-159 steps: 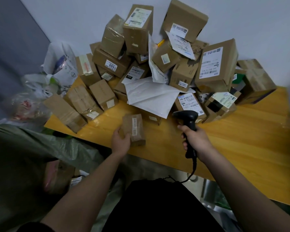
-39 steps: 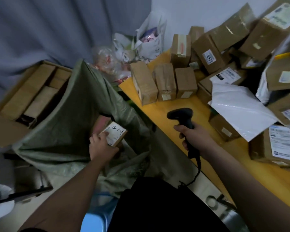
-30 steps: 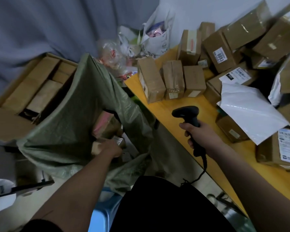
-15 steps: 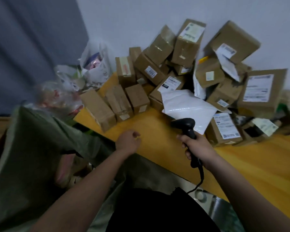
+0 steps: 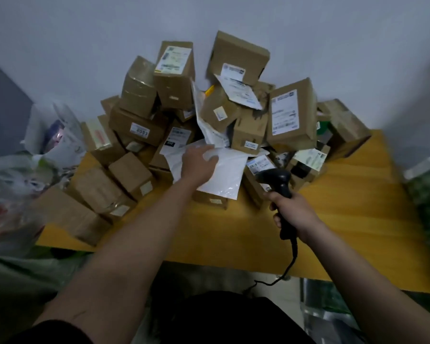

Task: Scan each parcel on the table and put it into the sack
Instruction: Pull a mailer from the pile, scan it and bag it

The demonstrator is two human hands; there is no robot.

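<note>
Sack: its green woven fabric shows only at the lower left edge, below the near table edge — the mouth is out of view.
Right hand: the right hand is wrapped around the grip of a black barcode scanner, held upright over the near part of the table, its head pointing toward the pile; the cord hangs off the table's front edge.
Table: the yellow wooden table is bare wood to the right of the scanner.
Left hand: the left hand reaches forward with fingers spread and fairly straight, lying on the upper edge of a white poly mailer; it seems to be pressing rather than pinching, though blur hides the fingertips.
White mailer: it lies sloped at the front of the pile, draped over a low brown box.
Left boxes: three brown cartons sit side by side near the left table edge.
Pile: taped cardboard parcels are heaped against the wall — a large labelled box leans at the right.
Far left: crumpled plastic bags lie beside the table.
</note>
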